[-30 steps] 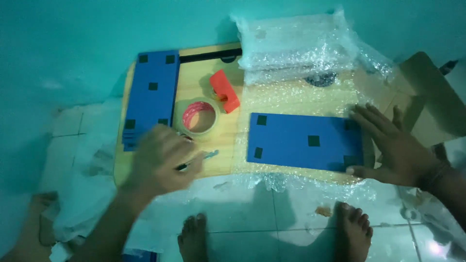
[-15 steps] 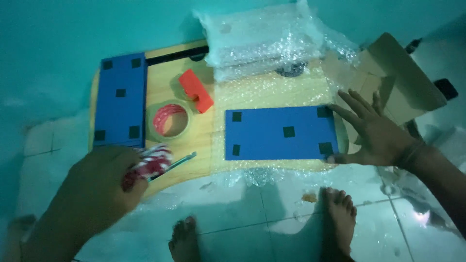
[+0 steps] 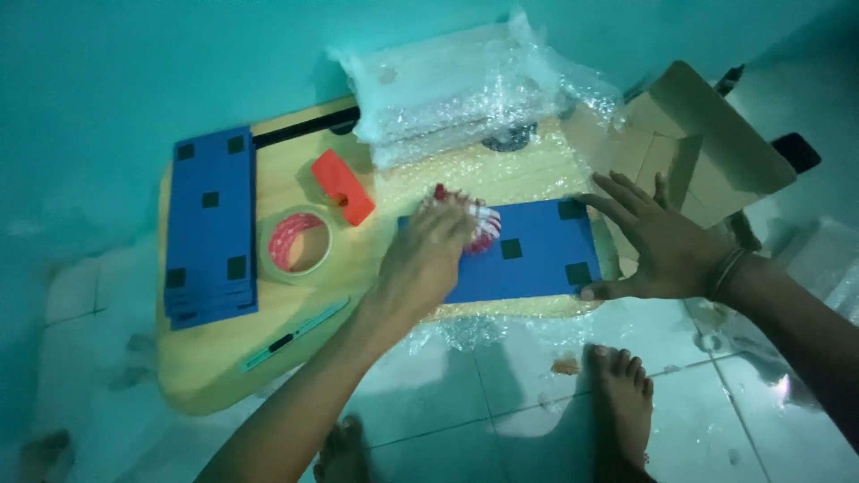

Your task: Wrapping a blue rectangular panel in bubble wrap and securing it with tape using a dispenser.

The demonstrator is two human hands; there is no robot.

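Note:
My left hand (image 3: 428, 259) grips a small red and white object (image 3: 479, 224) and rests it on the left part of a blue panel (image 3: 528, 255) with black squares. That panel lies on bubble wrap on a low wooden table (image 3: 215, 367). Flat and spread, my right hand (image 3: 658, 246) presses on the panel's right end. A roll of red tape (image 3: 297, 242) lies just left of my left hand, with a red block (image 3: 342, 186) behind it.
A stack of blue panels (image 3: 211, 228) sits at the table's left. A slim green cutter (image 3: 295, 334) lies near the front edge. A bubble-wrapped bundle (image 3: 461, 89) is at the back, an open cardboard box (image 3: 707, 143) at right. My bare feet (image 3: 626, 402) stand on the tiled floor.
My left hand picked the red and white object up from the table's front left and carried it right onto the blue panel. The right hand stayed on the panel.

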